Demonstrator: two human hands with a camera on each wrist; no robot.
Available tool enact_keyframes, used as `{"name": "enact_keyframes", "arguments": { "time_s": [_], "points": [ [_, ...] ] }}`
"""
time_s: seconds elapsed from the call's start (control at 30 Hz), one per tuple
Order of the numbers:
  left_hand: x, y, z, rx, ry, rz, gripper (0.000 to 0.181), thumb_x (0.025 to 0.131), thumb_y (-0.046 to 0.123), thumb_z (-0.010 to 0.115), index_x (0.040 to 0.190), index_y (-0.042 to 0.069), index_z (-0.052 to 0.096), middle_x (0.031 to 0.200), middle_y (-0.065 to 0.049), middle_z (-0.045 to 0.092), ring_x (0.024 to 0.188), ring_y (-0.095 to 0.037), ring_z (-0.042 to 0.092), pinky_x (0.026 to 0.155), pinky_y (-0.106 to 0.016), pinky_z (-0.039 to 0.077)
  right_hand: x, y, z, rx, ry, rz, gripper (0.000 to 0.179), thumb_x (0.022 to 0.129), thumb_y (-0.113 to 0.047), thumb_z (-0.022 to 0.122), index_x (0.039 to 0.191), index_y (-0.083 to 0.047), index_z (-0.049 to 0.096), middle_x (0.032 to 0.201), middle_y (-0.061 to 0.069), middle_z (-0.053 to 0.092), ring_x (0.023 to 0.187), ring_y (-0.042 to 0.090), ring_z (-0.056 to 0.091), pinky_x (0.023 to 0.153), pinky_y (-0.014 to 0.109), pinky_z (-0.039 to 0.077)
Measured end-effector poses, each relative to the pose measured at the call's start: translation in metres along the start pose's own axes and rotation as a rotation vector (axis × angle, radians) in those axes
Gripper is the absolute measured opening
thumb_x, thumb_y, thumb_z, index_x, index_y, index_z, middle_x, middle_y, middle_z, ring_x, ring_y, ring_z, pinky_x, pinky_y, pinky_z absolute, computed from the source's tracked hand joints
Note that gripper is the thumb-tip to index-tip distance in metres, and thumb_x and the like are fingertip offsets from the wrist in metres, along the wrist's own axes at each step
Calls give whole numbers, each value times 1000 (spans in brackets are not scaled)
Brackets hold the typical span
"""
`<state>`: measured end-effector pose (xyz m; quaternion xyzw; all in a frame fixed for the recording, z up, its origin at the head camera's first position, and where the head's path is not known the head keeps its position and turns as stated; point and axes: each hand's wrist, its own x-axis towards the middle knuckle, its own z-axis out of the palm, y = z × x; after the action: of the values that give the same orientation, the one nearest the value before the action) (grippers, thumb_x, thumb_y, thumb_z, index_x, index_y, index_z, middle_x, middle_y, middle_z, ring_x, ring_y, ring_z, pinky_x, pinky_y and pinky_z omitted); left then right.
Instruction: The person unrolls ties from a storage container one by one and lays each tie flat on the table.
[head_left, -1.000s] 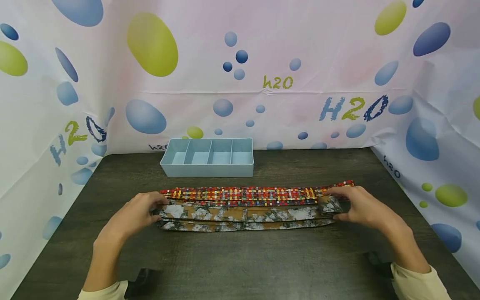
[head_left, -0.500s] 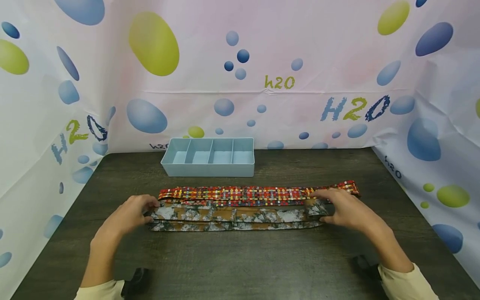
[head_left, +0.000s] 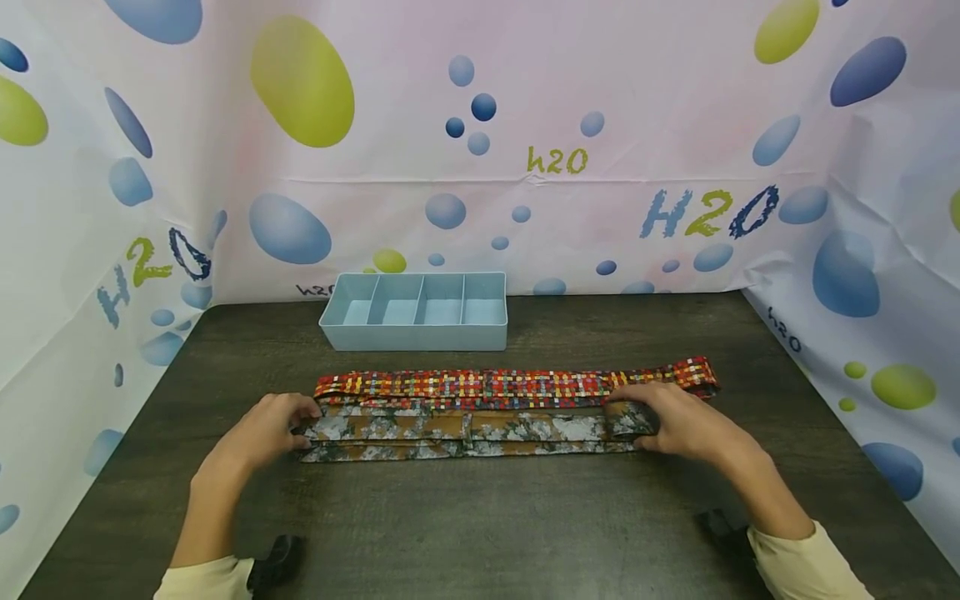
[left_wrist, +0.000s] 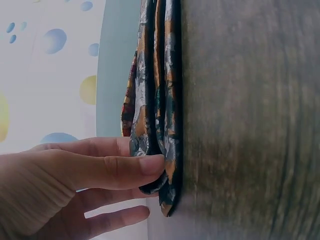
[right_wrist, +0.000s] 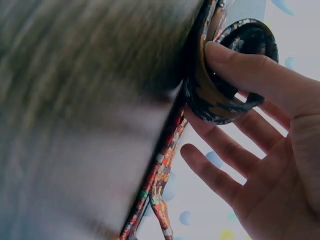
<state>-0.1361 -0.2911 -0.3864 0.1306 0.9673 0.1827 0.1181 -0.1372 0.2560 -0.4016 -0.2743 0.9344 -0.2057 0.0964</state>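
A brown necktie with a white and dark floral print (head_left: 540,428) lies folded lengthwise across the table, left to right. My left hand (head_left: 258,433) pinches its left end; the left wrist view has the thumb over the folded layers (left_wrist: 142,115) and the fingers behind. At the opposite end, my right hand (head_left: 686,421) holds the rolled-over end between thumb and fingers, where the cloth curls into a loop (right_wrist: 205,92). Just behind it, a red, yellow and multicoloured checked necktie (head_left: 450,385) is folded parallel to the floral one. Its right end reaches past my right hand.
A light blue box with several compartments (head_left: 416,337) stands at the back of the dark wooden table (head_left: 480,525), left of centre. A printed sheet with coloured ovals (head_left: 480,200) hangs around the back and sides of the table.
Both hands have slid left along with the floral necktie, mostly during the first half second. The checked necktie stays about where it was, its right end now more exposed.
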Motion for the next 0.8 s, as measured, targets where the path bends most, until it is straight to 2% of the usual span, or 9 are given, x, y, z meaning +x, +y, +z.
{"name": "enact_keyframes", "arguments": {
  "time_s": [0.3,0.6,0.8],
  "points": [
    [1,2,0,20,12,-14,29,78,-5,86,104,-5,72,94,-12,68,86,-29,63,75,-51,56,0,-4,3,-14,-17,42,61,78,-13,92,134,-9,67,133,17,66,124,50,57,97,68,47],
    [1,3,1,24,13,-20,29,78,-5,86,104,-5,72,93,-11,67,85,-29,63,75,-51,55,3,-13,6,-38,47,-30,65,80,-13,91,138,-3,64,132,17,67,121,46,61,97,64,51],
    [0,3,2,14,11,-25,29,79,-5,86,104,-5,72,94,-11,67,86,-29,63,75,-51,55,3,-16,6,-45,52,-17,66,81,-12,91,140,-4,62,132,19,66,120,47,61,95,63,52]
  ]
}}
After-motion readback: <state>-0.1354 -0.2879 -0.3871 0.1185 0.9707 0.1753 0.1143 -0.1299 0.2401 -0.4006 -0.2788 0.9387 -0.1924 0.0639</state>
